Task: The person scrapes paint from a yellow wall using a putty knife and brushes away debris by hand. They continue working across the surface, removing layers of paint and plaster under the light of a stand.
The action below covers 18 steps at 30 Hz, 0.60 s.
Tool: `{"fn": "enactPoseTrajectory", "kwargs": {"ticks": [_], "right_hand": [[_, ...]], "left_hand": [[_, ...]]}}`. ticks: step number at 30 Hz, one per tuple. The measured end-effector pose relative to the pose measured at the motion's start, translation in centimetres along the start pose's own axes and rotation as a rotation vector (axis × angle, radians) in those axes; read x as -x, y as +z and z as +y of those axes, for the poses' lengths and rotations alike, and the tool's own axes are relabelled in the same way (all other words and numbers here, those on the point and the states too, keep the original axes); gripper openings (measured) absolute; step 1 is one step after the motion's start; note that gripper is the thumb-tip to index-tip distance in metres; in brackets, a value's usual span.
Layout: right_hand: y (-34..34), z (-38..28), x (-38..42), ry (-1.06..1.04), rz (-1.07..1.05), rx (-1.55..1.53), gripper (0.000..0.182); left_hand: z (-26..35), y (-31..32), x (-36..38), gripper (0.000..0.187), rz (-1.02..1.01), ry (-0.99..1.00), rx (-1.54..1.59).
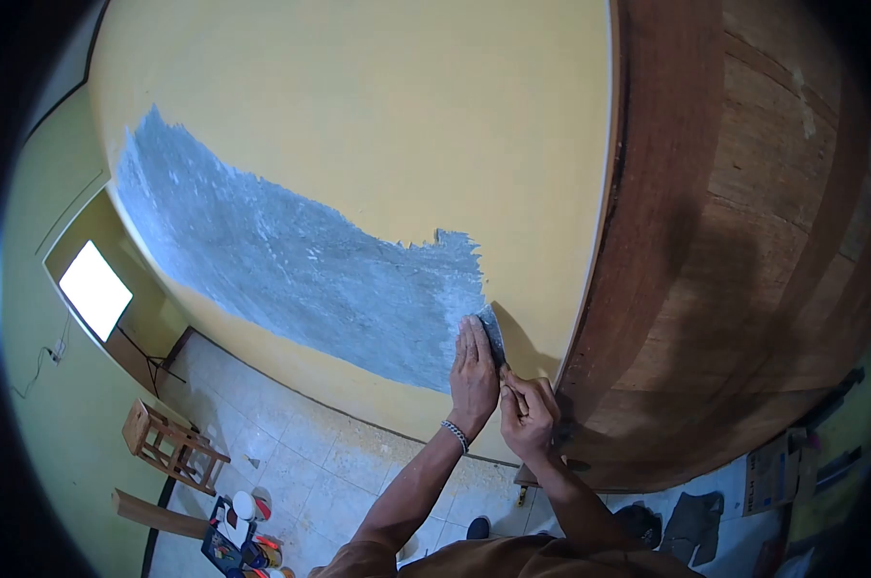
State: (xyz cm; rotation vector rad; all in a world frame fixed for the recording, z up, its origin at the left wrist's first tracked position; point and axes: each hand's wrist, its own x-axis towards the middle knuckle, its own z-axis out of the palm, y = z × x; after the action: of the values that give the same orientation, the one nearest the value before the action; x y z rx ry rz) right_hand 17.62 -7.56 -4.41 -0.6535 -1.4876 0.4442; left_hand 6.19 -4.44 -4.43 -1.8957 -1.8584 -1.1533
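Against the yellow wall my right hand is closed around the handle of a scraper. Its flat metal blade lies against the wall at the right end of a rough grey bare patch. My left hand has its fingers stretched out flat along the blade's left side, touching it, and a chain bracelet circles that wrist. Ragged yellow paint edges border the patch above and to the right. Most of the handle is hidden in my right fingers.
A brown wooden door stands to the right. On the tiled floor are paint flakes, a wooden stool and a dark tray with containers. A bright lamp is at left, a cardboard box at right.
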Motion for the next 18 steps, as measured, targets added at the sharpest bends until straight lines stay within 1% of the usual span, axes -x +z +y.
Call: {"fn": "enactPoseTrajectory", "kwargs": {"ticks": [3, 4, 5, 7, 8, 11, 12, 13, 15, 17, 18], "right_hand": [[0.7, 0.6, -1.0, -0.015, 0.009, -0.006, 0.025], [1.1, 0.4, -1.7, -0.016, -0.012, 0.028, 0.024], [1.4, 0.2, -2.2, -0.013, -0.005, 0.029, 0.024], [1.8, -0.5, -2.8, -0.060, -0.010, 0.050, 0.022], [1.6, -0.9, -2.5, -0.042, -0.006, 0.061, 0.021], [0.7, -1.1, -0.4, -0.025, 0.026, 0.092, 0.018], [0.4, -0.9, -0.3, -0.025, -0.006, 0.125, 0.020], [0.4, -0.9, -0.2, -0.020, -0.005, 0.125, 0.020], [0.0, -1.4, -0.7, -0.014, -0.016, 0.156, 0.022], [-0.8, -2.6, -1.6, -0.027, -0.019, 0.152, 0.022], [-1.3, -3.3, -1.9, 0.005, -0.035, 0.155, 0.021]], "left_hand": [[-0.9, 0.4, -1.7, 0.070, 0.035, 0.059, -0.050], [-1.1, 0.2, -2.5, 0.070, 0.078, 0.062, -0.066], [-1.3, -0.1, -2.9, 0.070, 0.073, 0.068, -0.066], [-0.8, -1.8, -3.6, 0.070, 0.076, 0.030, 0.000], [-0.9, -2.0, -3.2, 0.069, 0.100, 0.078, -0.015], [-1.1, -0.7, 0.2, 0.067, 0.088, 0.144, 0.025], [-0.7, -0.8, 0.7, 0.067, 0.074, 0.169, 0.015], [-0.5, -0.8, 0.8, 0.067, 0.069, 0.168, 0.015], [0.2, -1.0, 0.5, 0.069, 0.032, 0.103, 0.088], [0.9, -1.8, -0.3, 0.071, 0.031, 0.108, 0.082], [1.4, -2.2, -0.4, 0.072, -0.003, 0.079, 0.076]]}}
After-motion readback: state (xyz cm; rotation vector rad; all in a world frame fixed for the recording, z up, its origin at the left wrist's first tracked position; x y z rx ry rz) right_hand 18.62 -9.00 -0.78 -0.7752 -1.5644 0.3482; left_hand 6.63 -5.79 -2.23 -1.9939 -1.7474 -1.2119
